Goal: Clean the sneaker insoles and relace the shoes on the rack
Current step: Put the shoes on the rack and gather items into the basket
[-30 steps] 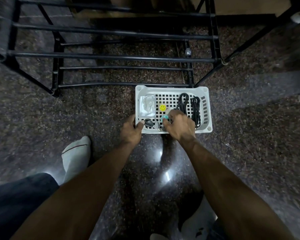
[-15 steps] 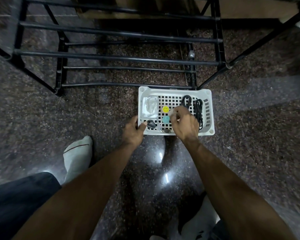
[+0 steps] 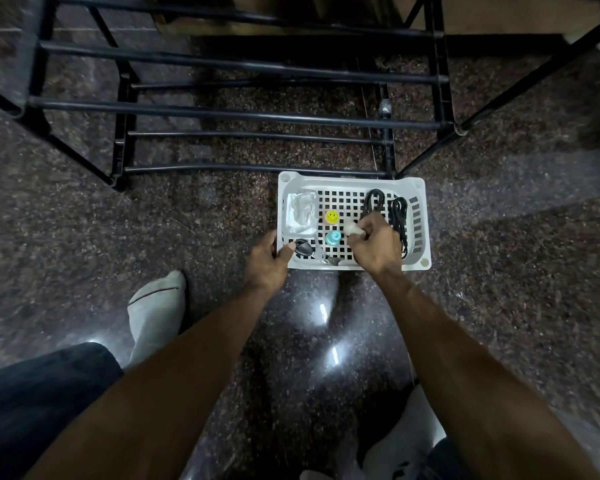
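Note:
A white perforated plastic basket [image 3: 354, 181] sits on the dark floor just in front of the black shoe rack [image 3: 243, 117]. My left hand [image 3: 269, 258] grips the basket's near left corner, thumb on the rim. My right hand [image 3: 374, 242] is inside the basket and pinches a small pale object [image 3: 352, 229], too small to identify. Two bundles of black shoelaces [image 3: 399, 216] lie along the basket's right side. A teal cap [image 3: 332, 238], a yellow smiley badge [image 3: 332, 216], a white packet [image 3: 302, 213] and a dark key fob [image 3: 302, 247] also lie in it. No shoes are visible.
The rack's bars show nothing on them. A second black frame leg [image 3: 520, 81] slants at the upper right. My socked feet [image 3: 156, 306] and dark trouser leg are on the polished granite floor at the near left and bottom right.
My right hand has lifted off the teal cap with the small pale object pinched in it, uncovering the cap. My left hand stays on the basket corner.

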Motion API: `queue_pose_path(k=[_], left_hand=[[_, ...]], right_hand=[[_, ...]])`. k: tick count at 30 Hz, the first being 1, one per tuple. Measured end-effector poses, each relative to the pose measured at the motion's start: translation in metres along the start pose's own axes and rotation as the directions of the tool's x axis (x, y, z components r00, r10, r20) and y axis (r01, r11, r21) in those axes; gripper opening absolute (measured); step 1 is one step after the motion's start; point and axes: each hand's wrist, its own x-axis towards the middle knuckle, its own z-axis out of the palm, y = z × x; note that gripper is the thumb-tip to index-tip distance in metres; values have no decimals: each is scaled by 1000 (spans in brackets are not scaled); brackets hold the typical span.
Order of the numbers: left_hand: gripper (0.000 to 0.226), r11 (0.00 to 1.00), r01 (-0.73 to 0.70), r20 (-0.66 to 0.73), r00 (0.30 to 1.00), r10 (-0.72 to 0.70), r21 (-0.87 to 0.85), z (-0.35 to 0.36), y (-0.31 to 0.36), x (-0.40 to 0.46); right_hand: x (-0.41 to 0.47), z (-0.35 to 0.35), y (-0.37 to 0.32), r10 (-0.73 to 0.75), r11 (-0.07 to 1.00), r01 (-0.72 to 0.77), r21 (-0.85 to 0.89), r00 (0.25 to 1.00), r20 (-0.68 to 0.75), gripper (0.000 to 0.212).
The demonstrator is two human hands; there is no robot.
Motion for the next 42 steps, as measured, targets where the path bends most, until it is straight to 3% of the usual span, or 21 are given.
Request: queue_pose_path(k=[4, 12, 19, 22, 25, 28, 31, 35, 39, 42], left_hand=[[43, 1000, 0, 5, 1000, 0, -10, 0, -1, 0], [36, 999, -3, 3, 1000, 3, -48, 1, -1, -2], [43, 999, 3, 1, 1000, -3, -42, 1, -6, 1], [49, 998, 3, 10, 1000, -2, -59, 2, -8, 1], [43, 998, 12, 24, 1000, -11, -68, 1, -6, 1], [49, 997, 0, 19, 1000, 1, -83, 1, -7, 1], [58, 996, 0, 15, 1000, 1, -89, 2, -10, 3], [43, 996, -3, 27, 1000, 5, -85, 0, -6, 1], [36, 996, -15, 30, 999, 17, -84, -2, -2, -1], [38, 997, -23, 35, 999, 26, -78, -3, -4, 1]], right_hand=[[-2, 1, 3, -17, 999, 17, 41, 1000, 14, 21], [7, -4, -1, -176, 973, 187, -139, 981, 84, 13], [1, -11, -16, -235, 951, 240, -195, 971, 47, 47], [13, -9, -30, -336, 886, 359, -296, 933, 126, 46], [21, -5, -41, -331, 818, 405, -408, 912, 242, 33], [23, -2, -43, -293, 816, 376, -439, 924, 247, 15], [23, -1, -40, -259, 876, 327, -355, 939, 226, 14], [25, 0, -38, -238, 943, 279, -184, 947, 217, 11], [32, 3, -42, -192, 950, 229, -213, 964, 181, 5], [38, 6, -48, -121, 972, 162, -171, 966, 229, 28]])
